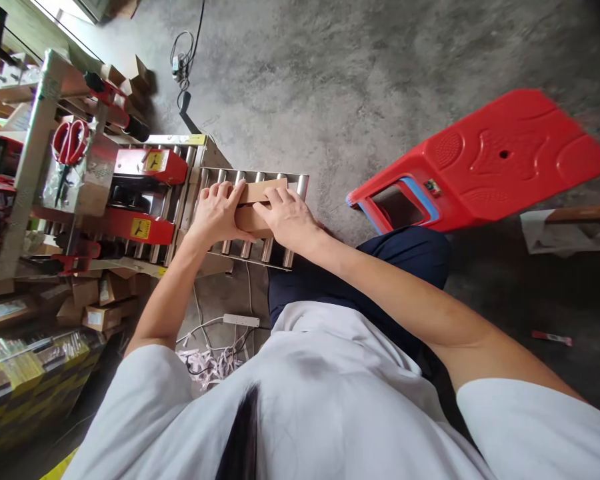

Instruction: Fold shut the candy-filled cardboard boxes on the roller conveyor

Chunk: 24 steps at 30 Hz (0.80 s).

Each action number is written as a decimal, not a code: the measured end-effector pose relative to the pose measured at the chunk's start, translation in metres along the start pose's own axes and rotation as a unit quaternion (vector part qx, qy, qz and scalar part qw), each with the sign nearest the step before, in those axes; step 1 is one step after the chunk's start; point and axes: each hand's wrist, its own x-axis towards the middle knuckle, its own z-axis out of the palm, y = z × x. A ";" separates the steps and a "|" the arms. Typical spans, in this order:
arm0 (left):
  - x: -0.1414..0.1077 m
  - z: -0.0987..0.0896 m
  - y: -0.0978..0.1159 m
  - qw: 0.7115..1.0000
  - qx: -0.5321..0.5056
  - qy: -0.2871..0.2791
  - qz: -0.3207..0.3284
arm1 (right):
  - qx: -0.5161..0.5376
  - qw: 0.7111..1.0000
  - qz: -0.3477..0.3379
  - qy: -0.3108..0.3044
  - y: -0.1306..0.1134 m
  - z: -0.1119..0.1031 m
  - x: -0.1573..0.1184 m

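A small brown cardboard box [253, 220] lies on the metal rollers of a short roller conveyor [246, 250]. A strip of its cardboard shows along the far side, and much of the box is covered by my fingers. My left hand [217, 212] grips its left end, thumb on the near side and fingers over the far side. At the right end, my right hand [291, 219] is curled over the box with the fingers bent onto its top.
Left of the conveyor stands a box-sealing machine [153, 167] with red parts; red-handled scissors [70, 143] hang on it. A red plastic stool [505, 160] is at right. Cartons [110, 313] are piled at lower left. A power strip [241, 321] and cables lie on the floor.
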 end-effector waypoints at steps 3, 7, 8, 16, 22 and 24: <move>-0.001 -0.001 0.002 1.000 0.018 0.016 0.013 | 0.065 0.996 -0.048 0.029 0.012 -0.006 -0.009; -0.007 0.008 0.002 0.998 0.014 0.052 0.012 | 0.135 0.985 -0.080 0.069 0.032 -0.016 -0.017; -0.007 0.010 0.001 0.998 0.011 0.058 0.011 | 0.135 0.986 -0.069 0.072 0.035 -0.015 -0.017; -0.007 0.019 0.000 0.997 -0.024 0.073 0.008 | 0.122 0.991 0.051 0.028 0.017 0.029 -0.012; -0.013 0.042 0.085 0.996 -0.024 0.078 0.023 | 0.216 0.961 0.135 0.107 -0.006 0.035 -0.043; -0.012 0.050 0.107 0.996 -0.027 0.084 0.027 | 0.298 0.940 0.132 0.096 0.006 0.029 -0.058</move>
